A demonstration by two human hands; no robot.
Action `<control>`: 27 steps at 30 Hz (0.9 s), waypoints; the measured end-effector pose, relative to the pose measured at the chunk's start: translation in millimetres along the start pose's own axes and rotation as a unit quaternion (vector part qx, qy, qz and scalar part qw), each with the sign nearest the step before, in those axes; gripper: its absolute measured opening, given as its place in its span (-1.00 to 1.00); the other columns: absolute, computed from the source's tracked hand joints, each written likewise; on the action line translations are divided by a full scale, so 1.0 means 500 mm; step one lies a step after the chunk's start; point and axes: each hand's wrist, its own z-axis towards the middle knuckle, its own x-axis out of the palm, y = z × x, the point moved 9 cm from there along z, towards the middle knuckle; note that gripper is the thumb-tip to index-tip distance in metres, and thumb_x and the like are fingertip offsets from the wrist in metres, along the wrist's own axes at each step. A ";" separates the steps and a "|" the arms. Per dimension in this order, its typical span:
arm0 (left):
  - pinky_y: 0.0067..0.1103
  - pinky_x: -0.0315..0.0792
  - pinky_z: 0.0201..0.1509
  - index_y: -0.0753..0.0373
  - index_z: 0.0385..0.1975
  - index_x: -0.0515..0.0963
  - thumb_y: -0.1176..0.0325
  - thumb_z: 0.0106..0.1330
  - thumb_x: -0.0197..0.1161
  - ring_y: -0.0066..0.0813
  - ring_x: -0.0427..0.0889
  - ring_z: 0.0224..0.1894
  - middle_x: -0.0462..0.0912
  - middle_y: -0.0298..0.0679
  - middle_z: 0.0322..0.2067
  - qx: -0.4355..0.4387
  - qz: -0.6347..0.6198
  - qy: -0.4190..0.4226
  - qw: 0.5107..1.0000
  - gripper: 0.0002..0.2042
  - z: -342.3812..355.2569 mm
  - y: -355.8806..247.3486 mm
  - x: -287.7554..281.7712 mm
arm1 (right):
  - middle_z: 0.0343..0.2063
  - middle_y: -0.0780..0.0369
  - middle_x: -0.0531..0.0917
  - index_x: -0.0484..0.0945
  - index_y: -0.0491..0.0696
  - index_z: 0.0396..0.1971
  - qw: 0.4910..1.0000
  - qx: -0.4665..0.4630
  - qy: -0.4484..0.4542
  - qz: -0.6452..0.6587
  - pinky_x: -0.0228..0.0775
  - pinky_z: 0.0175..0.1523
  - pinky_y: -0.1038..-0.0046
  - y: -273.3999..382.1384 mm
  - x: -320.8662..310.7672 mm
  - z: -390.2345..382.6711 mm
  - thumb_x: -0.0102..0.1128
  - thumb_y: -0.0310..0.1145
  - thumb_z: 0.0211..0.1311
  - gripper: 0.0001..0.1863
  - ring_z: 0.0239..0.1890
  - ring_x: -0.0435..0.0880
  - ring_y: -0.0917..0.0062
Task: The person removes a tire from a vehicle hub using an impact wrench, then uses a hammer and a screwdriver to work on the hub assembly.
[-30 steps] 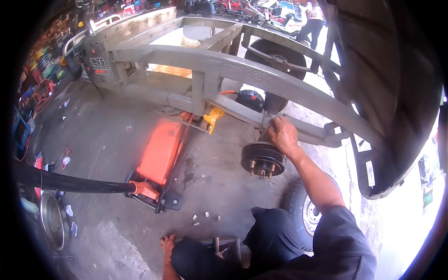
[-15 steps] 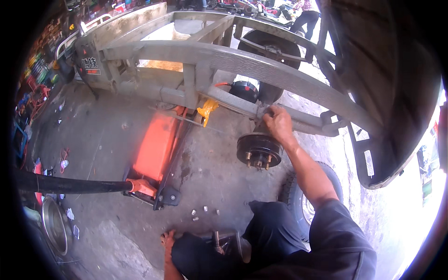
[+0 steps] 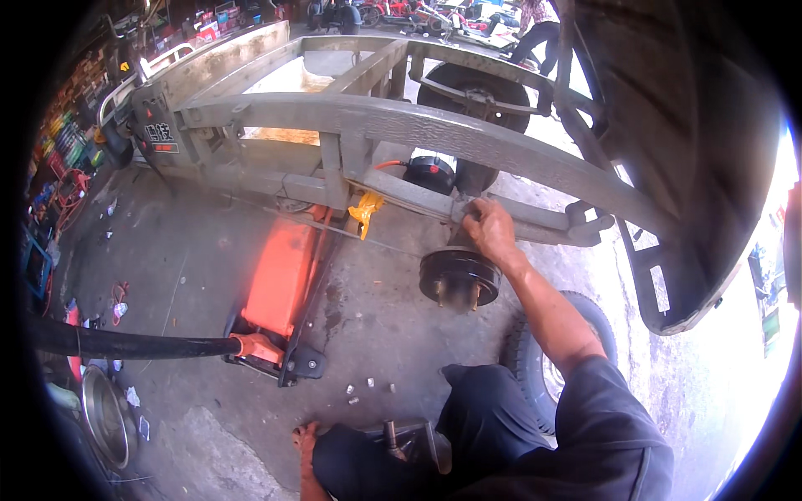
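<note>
My right hand (image 3: 491,230) reaches out to the axle, just behind the black brake drum (image 3: 458,271). Its fingers are curled closed against the leaf spring (image 3: 535,219) and axle joint; whatever they grip is hidden. Brass-coloured studs (image 3: 474,294) stick out of the drum's face, and the hub centre is blurred. Low down beside my left knee, my left hand (image 3: 306,436) shows partly, fingers apart and nothing seen in them. Between my legs lies a dark tray (image 3: 428,442) with a metal socket-like piece (image 3: 390,434) in it.
An orange floor jack (image 3: 280,275) with a black handle (image 3: 134,340) stands under the grey vehicle frame (image 3: 434,129). Yellow material (image 3: 364,214) hangs by the spring. Several small nuts (image 3: 371,382) lie on the floor. A removed wheel (image 3: 520,351) lies right; a metal basin (image 3: 107,417) sits left.
The view has shifted slightly. My right hand stays at the axle behind the drum, its fingers a little lower. The drum's hub and studs, sharp before, are now partly smeared.
</note>
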 end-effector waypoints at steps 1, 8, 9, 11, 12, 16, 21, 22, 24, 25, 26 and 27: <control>-0.11 0.06 0.25 -0.19 -0.06 0.49 0.14 -0.03 0.29 0.06 0.12 0.24 0.35 -0.12 0.10 -0.001 0.006 0.002 1.000 -0.57 0.000 0.003 0.001 | -0.30 0.03 0.56 0.52 -0.17 -0.32 1.000 -0.003 -0.012 -0.006 0.36 -0.10 0.17 0.001 0.002 0.000 0.16 -0.38 -0.07 -0.73 -0.20 0.50 0.09; -0.12 0.05 0.25 -0.18 -0.04 0.47 0.14 -0.03 0.29 0.07 0.09 0.25 0.35 -0.10 0.09 0.002 0.003 0.012 1.000 -0.55 -0.004 -0.007 0.001 | -0.28 0.02 0.56 0.52 -0.17 -0.32 0.998 -0.005 -0.055 -0.015 0.35 -0.08 0.17 -0.002 -0.009 -0.005 0.15 -0.37 -0.08 -0.72 -0.17 0.49 0.09; -0.12 0.06 0.25 -0.17 -0.04 0.47 0.13 -0.03 0.29 0.07 0.09 0.25 0.35 -0.10 0.09 0.001 0.002 0.013 1.000 -0.55 -0.003 -0.003 0.003 | -0.28 0.02 0.56 0.52 -0.17 -0.32 0.998 -0.006 -0.055 -0.013 0.35 -0.08 0.17 -0.003 -0.010 -0.006 0.15 -0.37 -0.08 -0.72 -0.17 0.49 0.09; -0.12 0.06 0.25 -0.17 -0.04 0.47 0.13 -0.02 0.29 0.08 0.09 0.25 0.35 -0.09 0.09 0.001 -0.001 0.015 1.000 -0.55 -0.004 -0.004 0.009 | -0.22 0.01 0.56 0.52 -0.17 -0.30 0.999 -0.022 -0.021 -0.018 0.34 -0.04 0.17 -0.008 -0.002 -0.011 0.15 -0.36 -0.05 -0.71 -0.13 0.49 0.08; -0.11 0.07 0.25 -0.16 -0.04 0.47 0.13 -0.02 0.28 0.08 0.09 0.25 0.35 -0.09 0.09 0.002 0.005 0.007 1.000 -0.55 -0.004 -0.011 0.009 | -0.22 0.01 0.56 0.52 -0.17 -0.30 0.999 -0.022 -0.020 -0.021 0.34 -0.04 0.17 -0.013 -0.002 -0.012 0.15 -0.36 -0.05 -0.71 -0.13 0.49 0.08; -0.09 0.09 0.23 -0.15 -0.03 0.46 0.12 -0.01 0.27 0.11 0.11 0.24 0.35 -0.06 0.09 0.033 0.021 0.017 0.999 -0.55 0.023 -0.005 0.036 | -0.20 0.01 0.56 0.52 -0.17 -0.27 0.999 0.008 -0.026 -0.021 0.32 -0.01 0.16 -0.038 -0.005 -0.006 0.14 -0.34 -0.02 -0.71 -0.09 0.48 0.08; -0.06 0.09 0.22 -0.13 0.00 0.44 0.09 -0.02 0.28 0.12 0.12 0.23 0.35 -0.04 0.07 0.115 0.055 -0.044 0.991 -0.51 0.051 0.107 0.079 | -0.24 -0.02 0.56 0.55 -0.14 -0.26 0.999 -0.014 -0.015 0.043 0.32 0.00 0.19 0.001 0.003 0.005 0.14 -0.33 0.00 -0.71 -0.12 0.50 0.08; -0.06 0.09 0.21 -0.13 0.00 0.44 0.09 -0.02 0.29 0.11 0.12 0.23 0.35 -0.04 0.08 0.102 0.043 -0.027 0.993 -0.51 0.055 0.072 0.081 | -0.24 -0.02 0.56 0.55 -0.14 -0.26 0.999 -0.009 -0.010 0.036 0.32 0.00 0.19 -0.028 0.000 -0.001 0.14 -0.33 0.00 -0.71 -0.12 0.50 0.08; -0.05 0.09 0.21 -0.13 0.00 0.45 0.08 -0.02 0.29 0.11 0.12 0.23 0.35 -0.04 0.08 0.083 0.033 -0.014 0.996 -0.51 0.052 0.038 0.074 | -0.24 -0.01 0.58 0.53 -0.17 -0.22 0.998 -0.054 -0.003 0.012 0.35 -0.06 0.28 -0.034 -0.006 -0.005 0.11 -0.26 0.06 -0.66 -0.16 0.54 0.09; -0.05 0.09 0.21 -0.12 -0.01 0.45 0.07 -0.04 0.31 0.10 0.12 0.23 0.35 -0.05 0.07 0.077 0.030 -0.016 0.996 -0.50 0.045 0.036 0.066 | -0.24 -0.01 0.58 0.53 -0.17 -0.22 0.998 -0.054 0.000 0.016 0.35 -0.06 0.28 -0.032 -0.001 -0.004 0.11 -0.26 0.06 -0.66 -0.16 0.54 0.09; -0.05 0.10 0.20 -0.12 -0.01 0.45 0.05 -0.05 0.32 0.09 0.12 0.23 0.36 -0.05 0.07 0.074 0.027 -0.017 0.997 -0.49 0.042 0.031 0.058 | -0.25 -0.01 0.58 0.53 -0.18 -0.21 0.999 -0.032 0.009 0.027 0.36 -0.06 0.29 -0.027 -0.004 -0.002 0.11 -0.27 0.06 -0.66 -0.17 0.55 0.11; -0.05 0.10 0.20 -0.12 -0.01 0.45 0.05 -0.05 0.32 0.09 0.12 0.23 0.36 -0.05 0.07 0.072 0.030 -0.016 0.997 -0.49 0.038 0.027 0.050 | -0.25 -0.01 0.58 0.53 -0.19 -0.20 0.999 -0.009 0.018 0.038 0.36 -0.07 0.30 -0.029 -0.003 -0.002 0.11 -0.28 0.06 -0.66 -0.18 0.56 0.12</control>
